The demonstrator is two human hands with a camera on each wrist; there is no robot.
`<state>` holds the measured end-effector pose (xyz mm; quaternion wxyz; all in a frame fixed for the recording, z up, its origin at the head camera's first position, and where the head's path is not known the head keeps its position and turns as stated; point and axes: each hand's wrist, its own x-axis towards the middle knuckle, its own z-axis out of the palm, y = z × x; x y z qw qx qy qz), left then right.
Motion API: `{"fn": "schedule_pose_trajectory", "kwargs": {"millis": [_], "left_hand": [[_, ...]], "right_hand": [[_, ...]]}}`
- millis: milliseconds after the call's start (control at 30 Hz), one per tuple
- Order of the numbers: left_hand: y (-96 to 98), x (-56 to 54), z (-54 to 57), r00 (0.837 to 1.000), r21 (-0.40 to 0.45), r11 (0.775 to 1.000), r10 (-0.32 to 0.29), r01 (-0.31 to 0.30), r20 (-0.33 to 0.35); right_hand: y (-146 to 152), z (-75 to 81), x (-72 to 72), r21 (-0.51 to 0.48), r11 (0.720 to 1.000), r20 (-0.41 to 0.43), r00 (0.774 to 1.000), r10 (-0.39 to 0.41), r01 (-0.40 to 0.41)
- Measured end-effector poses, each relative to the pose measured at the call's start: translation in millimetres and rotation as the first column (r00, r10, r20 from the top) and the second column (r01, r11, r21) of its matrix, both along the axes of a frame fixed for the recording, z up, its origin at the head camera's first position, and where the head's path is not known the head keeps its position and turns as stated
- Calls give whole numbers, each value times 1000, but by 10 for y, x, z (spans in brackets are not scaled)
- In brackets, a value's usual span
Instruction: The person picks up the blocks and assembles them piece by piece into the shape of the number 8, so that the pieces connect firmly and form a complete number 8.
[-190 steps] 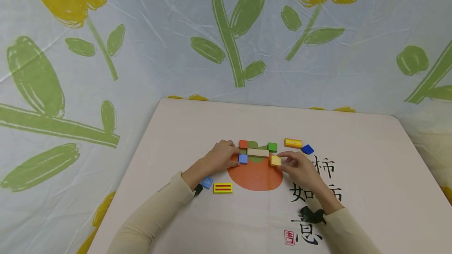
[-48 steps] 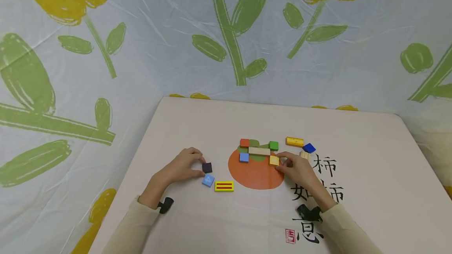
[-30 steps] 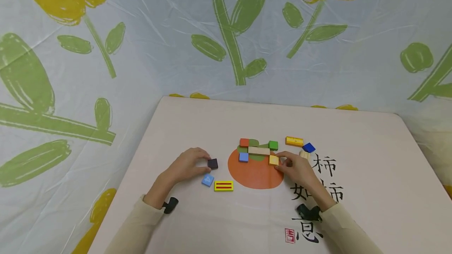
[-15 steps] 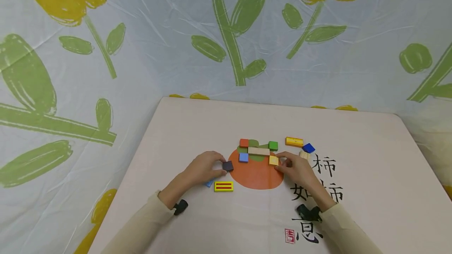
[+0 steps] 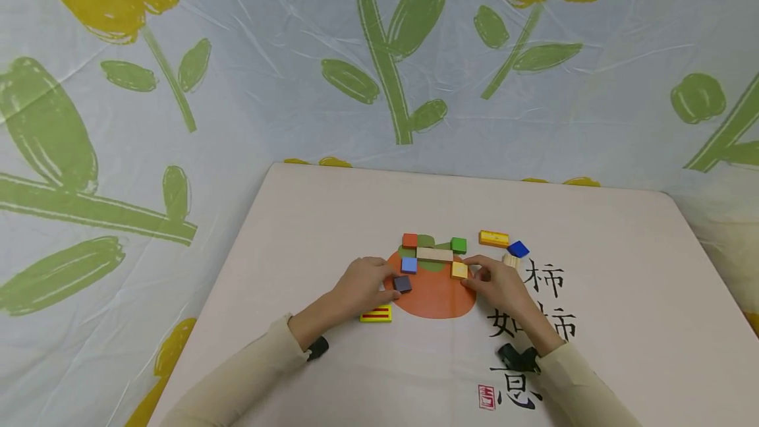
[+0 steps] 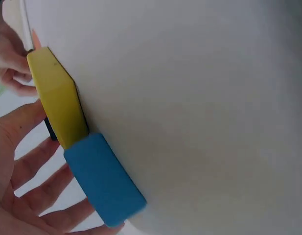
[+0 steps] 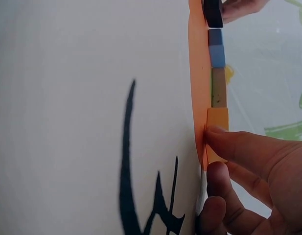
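My left hand [image 5: 363, 285] pinches a black block [image 5: 402, 284] between thumb and fingers, over the left part of the printed orange fruit [image 5: 435, 298]. Just behind the black block sits a blue block [image 5: 409, 265]. My right hand [image 5: 499, 282] holds a yellow block [image 5: 459, 270] at the fruit's right side; in the right wrist view, thumb and fingertips grip that yellow block [image 7: 218, 117]. Between the blue and yellow blocks, slightly farther back, lies a long plain wooden block [image 5: 435, 254]. A red block [image 5: 410, 240] and a green block [image 5: 458, 245] stand behind its two ends.
A yellow block with red stripes [image 5: 376, 313] lies by my left wrist. Beside it, a light blue block [image 6: 105, 178] shows only in the left wrist view. Back right are an orange-yellow block [image 5: 494, 238], a dark blue block [image 5: 518, 249] and a pale ridged block [image 5: 511, 261].
My left hand went from the blue block leftward to the black block, then carried it right onto the orange print. My right hand has stayed at the yellow block.
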<state>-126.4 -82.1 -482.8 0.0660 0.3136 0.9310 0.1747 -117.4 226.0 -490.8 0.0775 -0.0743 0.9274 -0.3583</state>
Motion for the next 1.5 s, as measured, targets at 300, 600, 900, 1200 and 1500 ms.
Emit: {"fn": "schedule_pose_trajectory", "kwargs": {"millis": [300,600,900,1200,1500], "left_hand": [[99,3,-36,999,-51,998,38,-39,-13],[156,11,11,997,-61,996,67,-69,-30],[168,16,12,997,-55,996,61,-64,-53],[173,18,-12,996,-56,995,77,-79,-47],[180,20,23,996,-57,995,74,-77,-42]], "right_hand": [[-4,7,0,-4,1000,1,1000,2,-2],[-3,8,-2,-2,1000,1,1000,2,-2],[-8,0,0,-6,1000,-7,1000,0,0],[-9,8,2,-1,1000,-2,1000,-1,1],[-4,-2,-3,7,1000,-16,1000,15,-15]]}}
